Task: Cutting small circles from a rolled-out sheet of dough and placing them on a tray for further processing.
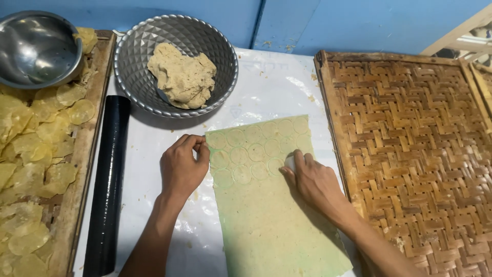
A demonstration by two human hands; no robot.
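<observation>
The right hand [313,180] presses a mostly hidden small round cutter [290,162] into the rolled dough sheet [266,215], while the left hand [182,166] pinches the sheet's edge, fingertips curled under.

Small white cutter [290,162] mostly hidden under right hand [313,179]; shape can't tell. Dough sheet [266,215] cut off at bottom edge, partly covered by right forearm. Steel bowl [36,48] and tray of discs [77,195] cropped at left; woven tray [410,154] cropped right & bottom. Black roller [106,190] runs off the bottom.
</observation>
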